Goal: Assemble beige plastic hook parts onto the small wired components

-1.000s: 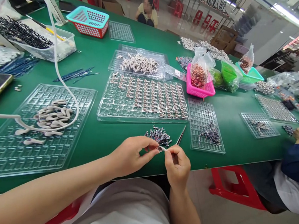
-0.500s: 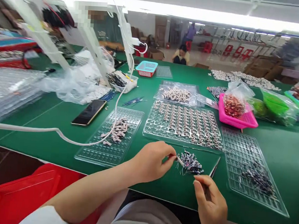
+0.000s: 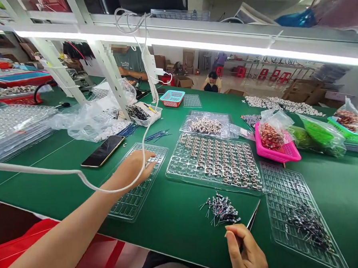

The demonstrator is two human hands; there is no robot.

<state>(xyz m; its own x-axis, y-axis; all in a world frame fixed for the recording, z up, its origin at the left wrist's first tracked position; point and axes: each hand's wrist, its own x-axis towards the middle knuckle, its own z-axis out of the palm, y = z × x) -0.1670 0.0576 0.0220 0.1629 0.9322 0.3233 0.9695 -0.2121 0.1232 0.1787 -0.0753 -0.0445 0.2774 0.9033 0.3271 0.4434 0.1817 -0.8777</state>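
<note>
Fingers of right hand (image 3: 247, 251) wrapped round tweezers (image 3: 254, 216), near side of part-filled tray (image 3: 179, 168), probably tucked to free thumb and index. Left hand (image 3: 135, 165) over gridded tray (image 3: 131, 205) left of that; grip hidden, can't tell. Wire-legged parts (image 3: 223, 208) nearside too, presumably for reach.

The word "hello" (image 3: 128, 64) reads on a co-worker's grey-green T-shirt (image 3: 132, 56), behind and left of the turquoise-and-red plastic basket (image 3: 172, 98).
</note>
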